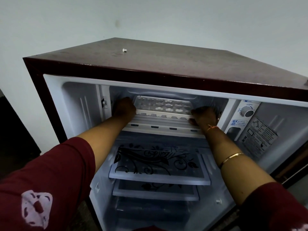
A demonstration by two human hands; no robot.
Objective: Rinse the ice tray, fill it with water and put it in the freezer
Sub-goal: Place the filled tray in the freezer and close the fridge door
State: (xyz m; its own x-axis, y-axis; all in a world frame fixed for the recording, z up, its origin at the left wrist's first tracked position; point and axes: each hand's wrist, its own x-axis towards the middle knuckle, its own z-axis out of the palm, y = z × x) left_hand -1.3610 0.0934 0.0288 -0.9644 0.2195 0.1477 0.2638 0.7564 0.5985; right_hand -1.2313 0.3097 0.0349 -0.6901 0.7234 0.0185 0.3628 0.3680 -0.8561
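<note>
A white ice tray (164,106) with several round cells lies level inside the freezer compartment (206,100) at the top of the open maroon fridge (150,64). My left hand (124,107) grips the tray's left end. My right hand (204,116) grips its right end, thumb over the front rim. Both arms reach in from below in maroon sleeves. Whether the cells hold water I cannot tell.
Below the freezer floor (163,128) sit two glass shelves, the upper one (158,164) printed with black floral swirls. A thermostat dial (247,112) and a label sticker (256,137) are on the right inner wall. A small white object (124,50) lies on the fridge top.
</note>
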